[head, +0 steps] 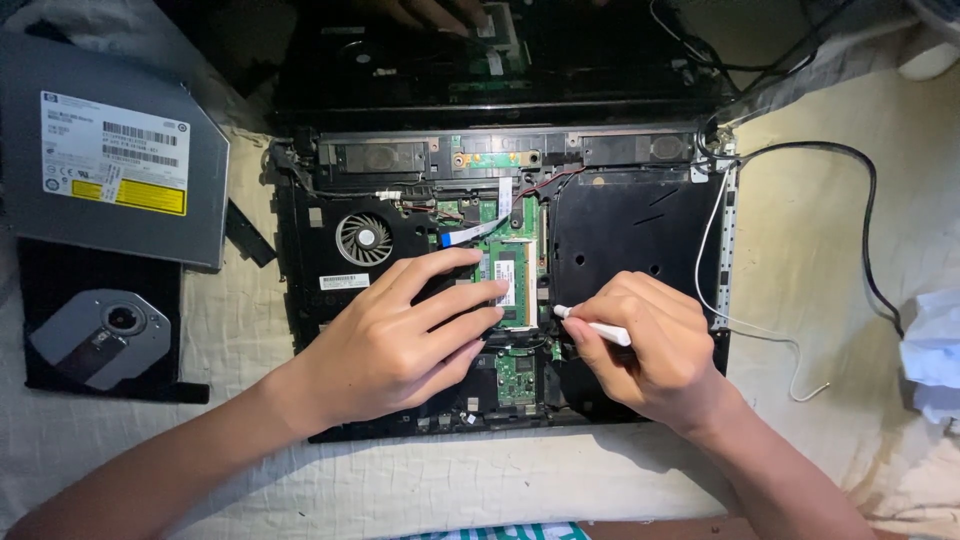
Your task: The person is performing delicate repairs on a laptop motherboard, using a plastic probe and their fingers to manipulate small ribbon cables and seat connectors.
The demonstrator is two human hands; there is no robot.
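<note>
Left grip (400,335) spread flat, fingertips pressing the green memory module (508,275) inside the opened black laptop base (630,220). Right grip (650,345) pinching a slim white plastic tool (592,326), tip beside the module's edge. Crumpled white paper (935,350) far right.

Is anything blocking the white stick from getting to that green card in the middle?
Nothing visible does. The white tool in the right hand has its tip right beside the green memory card, with no cable or part between. The left hand rests its fingertips on the card from the other side.
</note>
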